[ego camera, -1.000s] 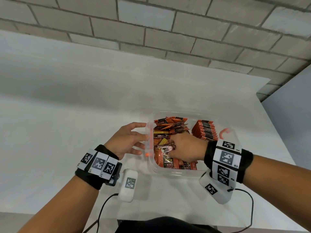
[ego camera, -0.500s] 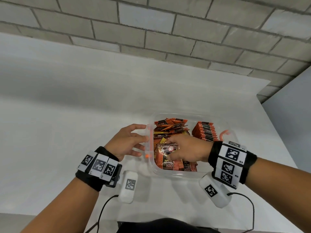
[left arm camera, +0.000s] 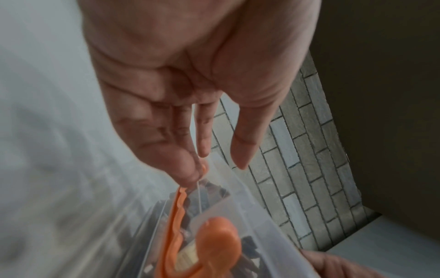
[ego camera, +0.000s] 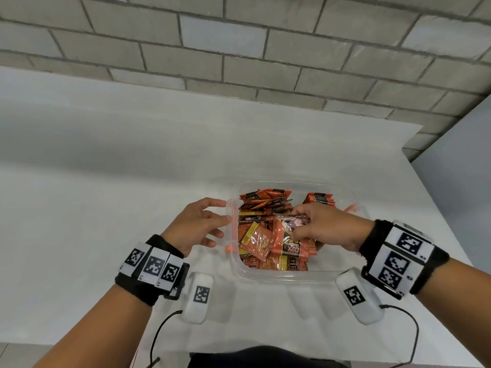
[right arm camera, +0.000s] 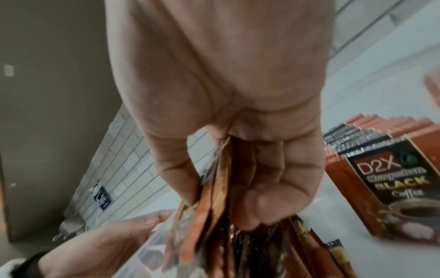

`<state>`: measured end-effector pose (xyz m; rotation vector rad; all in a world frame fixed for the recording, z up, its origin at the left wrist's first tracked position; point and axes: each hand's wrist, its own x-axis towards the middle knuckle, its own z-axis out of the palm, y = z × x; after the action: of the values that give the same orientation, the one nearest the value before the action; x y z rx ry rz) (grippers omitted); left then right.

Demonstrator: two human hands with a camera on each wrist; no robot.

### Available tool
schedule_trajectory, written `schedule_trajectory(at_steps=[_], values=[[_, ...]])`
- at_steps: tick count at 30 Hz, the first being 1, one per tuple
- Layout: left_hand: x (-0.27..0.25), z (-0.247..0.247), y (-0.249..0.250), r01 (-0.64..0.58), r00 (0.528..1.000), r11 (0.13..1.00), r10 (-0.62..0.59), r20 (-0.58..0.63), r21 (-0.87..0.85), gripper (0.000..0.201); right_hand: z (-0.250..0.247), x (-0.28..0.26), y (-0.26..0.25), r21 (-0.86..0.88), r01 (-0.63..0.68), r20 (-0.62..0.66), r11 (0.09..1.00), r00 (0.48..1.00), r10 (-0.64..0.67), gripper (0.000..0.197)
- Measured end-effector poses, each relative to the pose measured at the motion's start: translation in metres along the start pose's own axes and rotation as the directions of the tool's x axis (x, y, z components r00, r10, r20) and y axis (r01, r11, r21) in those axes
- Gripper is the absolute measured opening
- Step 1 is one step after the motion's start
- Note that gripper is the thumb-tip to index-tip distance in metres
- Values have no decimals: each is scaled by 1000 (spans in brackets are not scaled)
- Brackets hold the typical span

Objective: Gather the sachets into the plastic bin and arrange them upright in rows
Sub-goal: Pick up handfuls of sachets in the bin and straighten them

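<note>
on the left side of the clear plastic bin [ego camera: 268,276], the left hand [ego camera: 196,225] rests straight fingers against its wall; over the jumbled middle, the right hand [ego camera: 328,228] pinches a bunch of sachets [ego camera: 291,221]; far right, an upright row [ego camera: 318,199].

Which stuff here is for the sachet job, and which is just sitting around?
For the job:
- plastic bin
- loose sachets
- upright row
- sachet bunch gripped by right hand
- left hand against the bin's side

Just around:
- white table
- brick wall
</note>
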<state>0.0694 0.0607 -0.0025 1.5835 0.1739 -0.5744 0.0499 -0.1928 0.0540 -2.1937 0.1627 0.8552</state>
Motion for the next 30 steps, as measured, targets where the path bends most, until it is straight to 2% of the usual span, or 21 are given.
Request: schedule_trajectory(at_steps=[4,7,9,12,14,15,17,18,20,24,30], values=[[1,2,-2,-6,1000,1000,6,3,-3,34,13,0,-7,-167,-15,29,986,999,20,27],[1,2,-3,-8,1000,1000,8,4,-12,35,21,3,-14,-208,-2,17,978,1000,6,57],[1,2,-3,-9,1000,1000,9,6,-14,35,23,4,-18,-221,10,-9,975,1000,-13,63],[0,1,-4,-9,1000,1000,9,10,-17,35,20,5,-25,-185,12,2,983,1000,-12,50],[1,1,-4,-9,1000,1000,10,12,-18,35,17,5,-29,-142,4,21,990,1000,-1,22],[1,1,-4,-9,1000,1000,9,13,-19,35,17,5,-31,-133,-2,21,991,1000,5,16],[2,1,-5,-9,1000,1000,9,16,-18,35,20,6,-33,-152,-4,1,988,1000,5,23],[2,1,-4,-11,1000,1000,11,18,-16,35,23,8,-33,-190,-1,-20,982,1000,-3,30],[3,0,-4,-10,1000,1000,10,21,-12,35,29,11,-33,-300,21,-46,954,998,-36,32],[3,-1,-3,-5,1000,1000,5,26,-11,34,38,15,-35,-401,60,-8,914,998,-69,42],[5,-1,-5,-5,1000,1000,6,30,-13,35,44,16,-36,-462,112,20,880,993,-116,41]])
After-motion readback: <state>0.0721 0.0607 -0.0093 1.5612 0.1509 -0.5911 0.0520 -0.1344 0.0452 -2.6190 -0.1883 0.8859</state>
